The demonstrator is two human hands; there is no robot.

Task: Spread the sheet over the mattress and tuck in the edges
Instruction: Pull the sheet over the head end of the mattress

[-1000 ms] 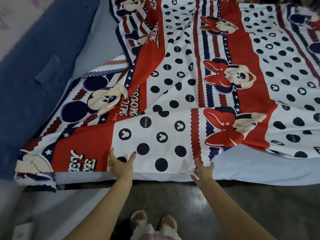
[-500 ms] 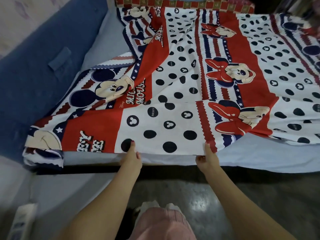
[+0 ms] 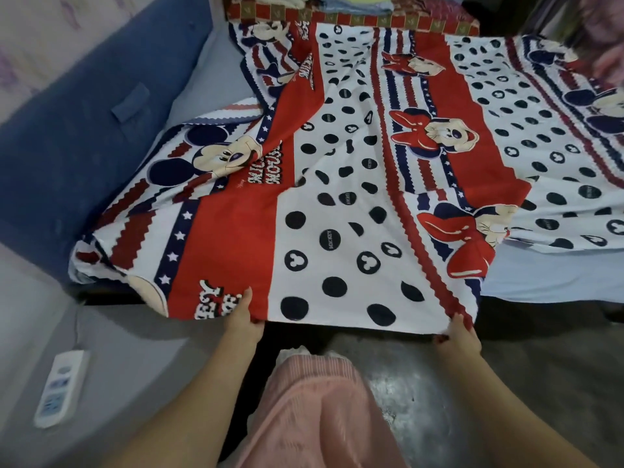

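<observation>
Spreading is the step we judge in hand: our left hand (image 3: 243, 318) and right hand (image 3: 458, 332) pinch the sheet (image 3: 337, 197) edge overhanging the mattress (image 3: 553, 278), so next we likely pull rightward, then tuck.

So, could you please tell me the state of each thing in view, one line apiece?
Sheet: partly spread, wrinkled, near edge lifted and pulled out past the mattress, not tucked.
Mattress: light blue, uncovered at near right and far left.
Left hand: pinches the sheet's near edge.
Right hand: pinches the sheet's near edge.
Power strip: lying flat on the floor, cord attached.
</observation>
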